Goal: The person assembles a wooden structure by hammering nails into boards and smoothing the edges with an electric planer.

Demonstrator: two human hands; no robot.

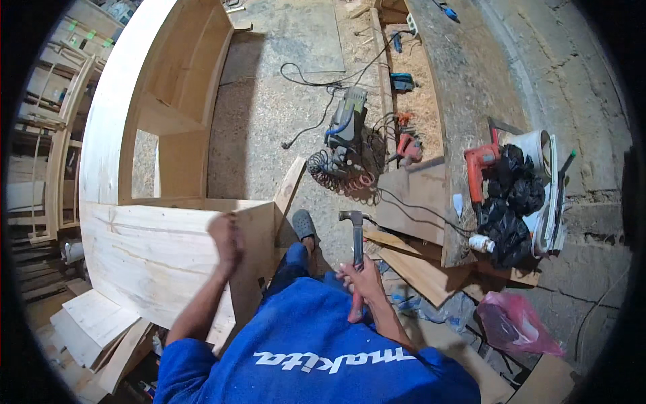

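Observation:
My right hand [367, 279] grips a claw hammer [357, 237] by its handle. The metal head points up and away from me, and the red grip end shows below my fingers. At the near corner of a large pale wooden cabinet [155, 249], my left hand [227, 242] is raised over the flat panel. Motion blurs its fingers, so I cannot make out whether it holds anything. The cabinet lies along my left side, with open compartments and a divider showing.
A compressor [346, 121] with a coiled hose and cables stands on the floor ahead. Several power tools lie in sawdust beside a workbench [464, 87]. On its near end are an orange tool [478, 168] and black plastic bags [515, 195]. Loose boards [431, 276] lie at right.

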